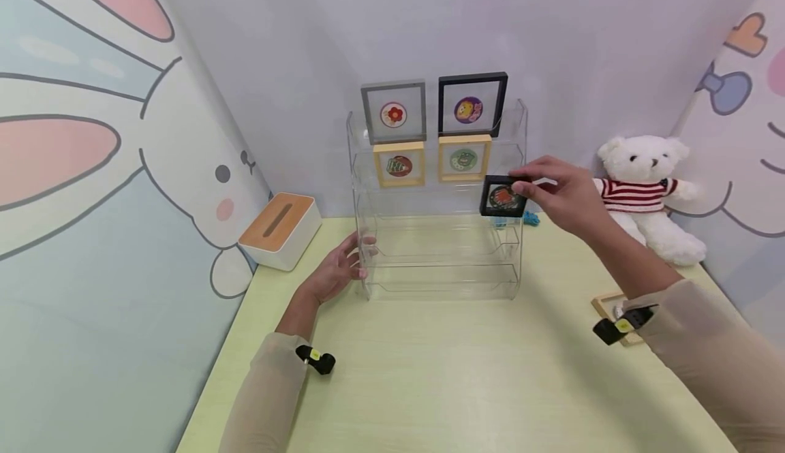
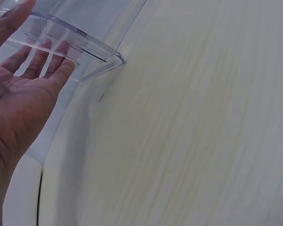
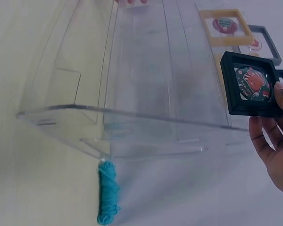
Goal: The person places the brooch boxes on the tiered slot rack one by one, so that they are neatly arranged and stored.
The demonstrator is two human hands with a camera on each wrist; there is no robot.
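Observation:
A clear acrylic tiered rack (image 1: 444, 276) stands on the table. My left hand (image 1: 336, 270) touches its left side, fingers spread and slightly bent against the clear panel; the left wrist view shows the palm (image 2: 23, 99) and the thumb apart from the fingers. My right hand (image 1: 567, 194) pinches a small black frame (image 1: 488, 197) with a red round picture, held in front of the rack's right side. Behind it, a grey frame (image 1: 424, 109) and a larger black frame (image 1: 441, 109) stand in the top tier. Two light wooden frames (image 1: 400, 182) (image 1: 464, 178) stand one tier lower.
A white tissue box (image 1: 288, 252) with a wooden lid stands at the left wall. On the right sit a white teddy bear (image 1: 640, 167) in a striped sweater and a wooden frame (image 1: 604, 305), partly behind the right sleeve. Blue yarn (image 3: 108, 193) lies beside the rack.

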